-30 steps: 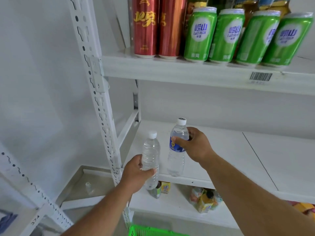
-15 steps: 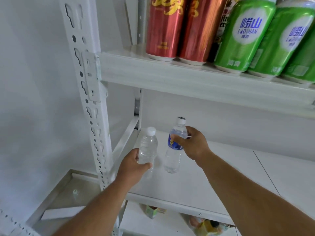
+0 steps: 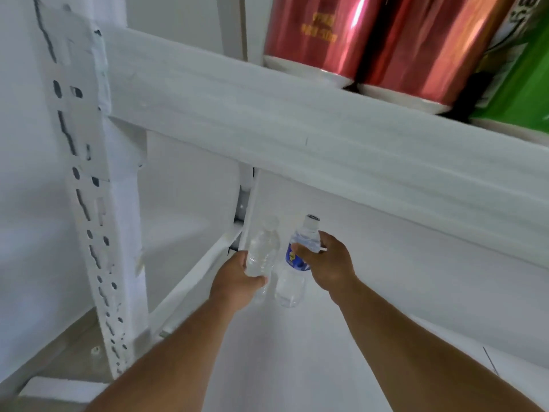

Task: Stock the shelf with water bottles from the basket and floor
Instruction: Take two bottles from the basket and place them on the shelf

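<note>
Both bottles have been carried deeper onto the white shelf (image 3: 297,367): the clear bottle (image 3: 263,254) is gripped by the left hand (image 3: 237,282), the blue-labelled bottle (image 3: 292,272) by the right hand (image 3: 329,263).

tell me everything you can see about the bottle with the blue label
The blue-label bottle is a small clear plastic water bottle with a white cap that has a dark top. A blue label with a bit of yellow wraps its upper body; the lower part is see-through. It stands roughly upright, leaning slightly, deep on the white shelf near the back corner. The right hand holds it in a grip around the shoulder and label. The unlabelled bottle stands close beside it on its left; whether they touch is unclear.
</note>
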A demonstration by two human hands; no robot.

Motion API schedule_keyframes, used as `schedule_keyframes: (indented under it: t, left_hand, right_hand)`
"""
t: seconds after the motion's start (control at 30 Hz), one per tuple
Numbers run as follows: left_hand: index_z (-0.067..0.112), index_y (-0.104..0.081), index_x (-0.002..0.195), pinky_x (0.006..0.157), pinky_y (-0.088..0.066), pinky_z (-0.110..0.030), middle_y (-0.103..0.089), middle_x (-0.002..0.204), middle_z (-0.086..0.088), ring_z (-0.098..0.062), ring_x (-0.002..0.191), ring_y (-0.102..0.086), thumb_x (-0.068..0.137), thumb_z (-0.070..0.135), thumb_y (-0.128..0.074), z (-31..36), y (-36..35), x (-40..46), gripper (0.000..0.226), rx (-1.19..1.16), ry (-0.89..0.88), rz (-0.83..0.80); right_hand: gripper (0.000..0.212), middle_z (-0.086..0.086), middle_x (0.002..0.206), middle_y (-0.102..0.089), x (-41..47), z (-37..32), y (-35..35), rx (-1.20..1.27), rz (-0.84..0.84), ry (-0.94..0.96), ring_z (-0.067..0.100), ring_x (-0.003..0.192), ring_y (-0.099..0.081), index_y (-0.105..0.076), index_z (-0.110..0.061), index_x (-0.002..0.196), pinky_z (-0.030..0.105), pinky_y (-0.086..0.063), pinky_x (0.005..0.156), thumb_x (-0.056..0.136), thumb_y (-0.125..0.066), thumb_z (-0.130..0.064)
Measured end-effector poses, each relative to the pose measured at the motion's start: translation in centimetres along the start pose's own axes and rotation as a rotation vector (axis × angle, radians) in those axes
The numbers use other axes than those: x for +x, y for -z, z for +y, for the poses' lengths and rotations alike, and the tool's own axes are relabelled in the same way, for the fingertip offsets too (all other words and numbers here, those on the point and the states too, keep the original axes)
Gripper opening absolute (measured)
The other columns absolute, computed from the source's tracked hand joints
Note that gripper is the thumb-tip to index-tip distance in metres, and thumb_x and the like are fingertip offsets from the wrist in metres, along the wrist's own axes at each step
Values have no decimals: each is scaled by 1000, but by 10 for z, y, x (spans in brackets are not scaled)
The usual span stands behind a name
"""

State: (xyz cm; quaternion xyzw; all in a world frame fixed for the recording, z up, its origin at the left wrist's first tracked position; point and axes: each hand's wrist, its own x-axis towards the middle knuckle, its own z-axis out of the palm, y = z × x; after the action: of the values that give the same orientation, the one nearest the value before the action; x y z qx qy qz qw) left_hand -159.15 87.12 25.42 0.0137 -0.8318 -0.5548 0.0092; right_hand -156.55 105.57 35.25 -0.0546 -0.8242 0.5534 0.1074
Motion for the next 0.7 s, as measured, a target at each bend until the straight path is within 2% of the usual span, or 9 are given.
schedule_keyframes:
  t: [0.17, 0.27, 0.33, 0.4, 0.47, 0.53, 0.57, 0.63, 0.7]
  left_hand:
    - [44, -51, 79, 56, -42, -14, -59, 77, 24, 10, 71, -56, 61, 35, -78, 1, -8, 37, 33, -5, -27, 43]
    - [43, -51, 73, 46, -37, -6, -57, 67, 30, 18, 64, -55, 60, 31, -80, 2, -14, 58, 34, -32, -71, 52]
    - [44, -52, 76, 52, -36, -6, -59, 72, 27, 14, 68, -55, 61, 28, -81, 3, -17, 68, 36, -29, -83, 52]
    - [40, -56, 84, 62, -41, -15, -62, 80, 22, 2, 78, -61, 63, 26, -81, 2, -20, 78, 36, -35, -105, 39]
    - [36, -57, 97, 71, -44, -22, -63, 88, 20, -8, 86, -62, 65, 26, -81, 2, -23, 85, 40, -23, -124, 31]
    - [30, -60, 107, 80, -48, -26, -66, 96, 14, -11, 91, -63, 68, 27, -81, 1, -24, 90, 45, -3, -135, 13]
    - [27, -61, 112, 85, -51, -30, -68, 101, 11, -13, 95, -64, 69, 27, -80, 1, -24, 91, 47, 1, -137, -3]
    - [25, -62, 117, 92, -52, -37, -70, 108, 7, -16, 101, -66, 69, 29, -77, 1, -23, 92, 51, 10, -139, -40]
    - [28, -61, 118, 94, -51, -42, -70, 110, 6, -18, 104, -65, 66, 33, -73, 3, -21, 90, 54, 12, -129, -55]
  right_hand:
    - [6, -5, 87, -76, 40, 16, -8, -90, 0, 10, 9, 79, -70, -76, -27, 85, 24, -56, 72, 81, -80, -28]
    - [18, -12, 72, -70, 56, 21, -13, -90, 24, -4, 2, 65, -63, -69, -28, 67, 9, -46, 55, 81, -81, -27]
    - [21, -8, 77, -72, 63, 24, -16, -70, 19, -14, 0, 64, -62, -68, -28, 66, 6, -44, 52, 82, -80, -24]
    - [15, -7, 87, -73, 70, 26, -19, -49, 10, -29, 0, 71, -64, -69, -30, 74, 7, -47, 57, 83, -80, -25]
    - [8, -6, 94, -74, 74, 28, -22, -78, 2, -42, 11, 84, -69, -72, -29, 80, 19, -52, 70, 83, -79, -32]
    - [14, 0, 92, -76, 77, 29, -25, -94, 6, -57, 18, 88, -72, -75, -23, 80, 29, -56, 77, 82, -79, -36]
    - [15, -2, 85, -76, 79, 30, -25, -95, 13, -47, 17, 83, -72, -75, -22, 76, 28, -57, 73, 81, -80, -35]
    - [19, -10, 65, -73, 80, 33, -25, -109, 15, -25, 4, 65, -68, -71, -25, 64, 13, -51, 56, 79, -81, -30]
    - [26, -20, 56, -67, 77, 33, -25, -157, 6, -34, -6, 52, -62, -67, -28, 55, 7, -44, 49, 76, -81, -27]
